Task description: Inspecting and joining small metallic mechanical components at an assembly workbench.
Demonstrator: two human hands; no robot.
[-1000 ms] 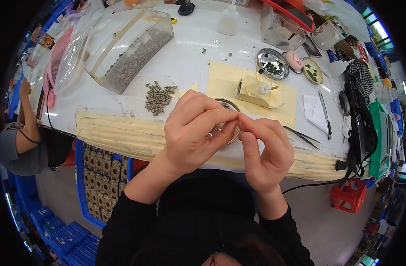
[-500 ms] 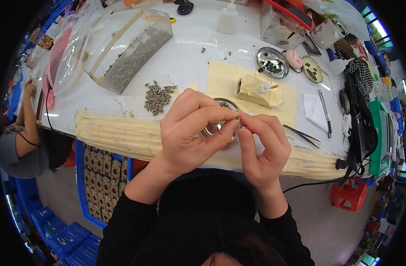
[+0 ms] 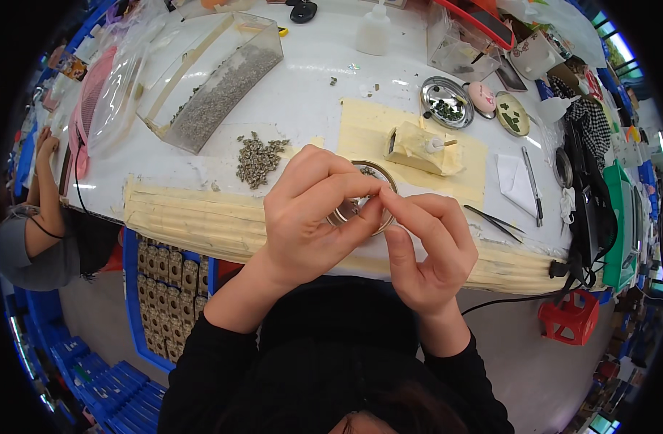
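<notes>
Left grip (image 3: 309, 213): one, thumb and forefinger pressed together; anything between them hidden from where I stand. Right grip (image 3: 434, 249): one, forefinger tip touching the left's fingertips, thumb held apart. Round dish (image 3: 380, 173): one, directly below both, partly covered. Pile of small metal pieces (image 3: 256, 160): one, on the tabletop (image 3: 317, 87), just beyond the left grip, to its left. Yellow-wrapped block (image 3: 418, 150): one, beyond the right. Black tweezers (image 3: 495, 222): one pair, right of the right grip.
</notes>
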